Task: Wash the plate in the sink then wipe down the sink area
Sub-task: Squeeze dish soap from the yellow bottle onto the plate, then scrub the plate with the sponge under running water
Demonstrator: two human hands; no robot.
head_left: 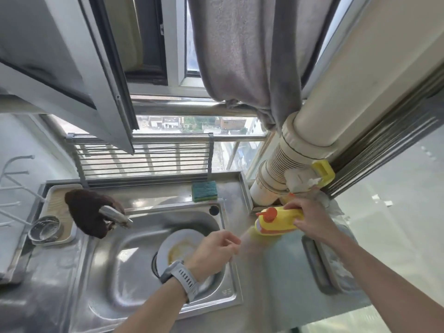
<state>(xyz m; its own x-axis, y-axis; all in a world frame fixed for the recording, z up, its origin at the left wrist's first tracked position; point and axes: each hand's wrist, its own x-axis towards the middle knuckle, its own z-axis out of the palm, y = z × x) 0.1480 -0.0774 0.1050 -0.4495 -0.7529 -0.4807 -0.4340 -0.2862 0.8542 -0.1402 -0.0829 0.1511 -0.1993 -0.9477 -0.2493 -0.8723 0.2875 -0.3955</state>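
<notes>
A white plate (179,246) with yellowish residue lies in the steel sink (134,255), partly hidden by my left wrist. My left hand (215,251) hovers over the sink's right rim with its fingers curled and nothing visibly in them. My right hand (310,219) grips a yellow dish-soap bottle (276,221) with an orange pump top, tilted on its side above the counter right of the sink. A green and yellow sponge (205,191) rests on the ledge behind the sink.
The faucet (115,216) points over the sink, with a dark brown cloth (86,212) draped on it. A tray (55,207) at left holds a small metal bowl (45,229). A thick white pipe (283,169) stands at the right rear. A grey towel (240,56) hangs above.
</notes>
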